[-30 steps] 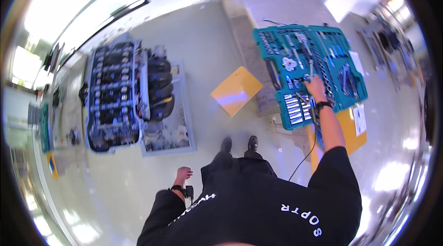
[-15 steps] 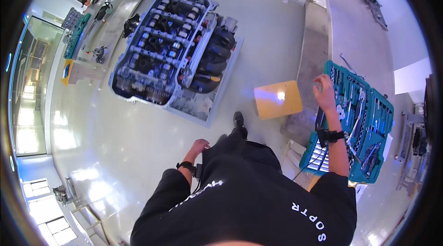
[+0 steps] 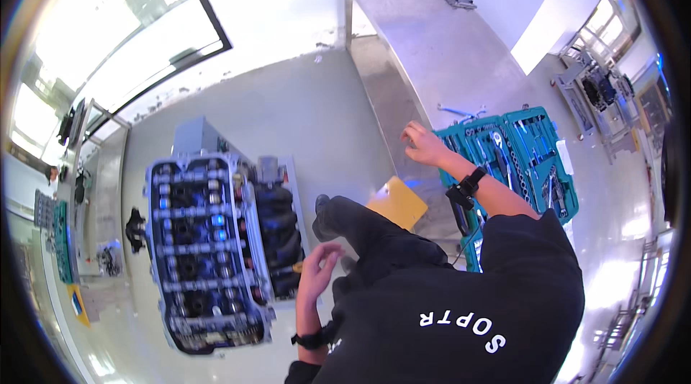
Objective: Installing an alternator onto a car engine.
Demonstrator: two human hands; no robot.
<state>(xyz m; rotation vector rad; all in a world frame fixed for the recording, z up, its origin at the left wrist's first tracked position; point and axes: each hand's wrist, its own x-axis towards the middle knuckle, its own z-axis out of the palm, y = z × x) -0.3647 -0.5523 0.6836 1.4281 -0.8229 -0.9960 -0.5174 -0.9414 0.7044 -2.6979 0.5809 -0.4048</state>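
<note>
At right, one right hand (image 3: 423, 145), unclenched, beside one green tool case (image 3: 567, 198); to the left, one left hand (image 3: 317, 276), also unclenched, near one engine (image 3: 198, 248).

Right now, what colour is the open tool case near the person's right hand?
The tool case is teal, best seen in the head view.
</note>
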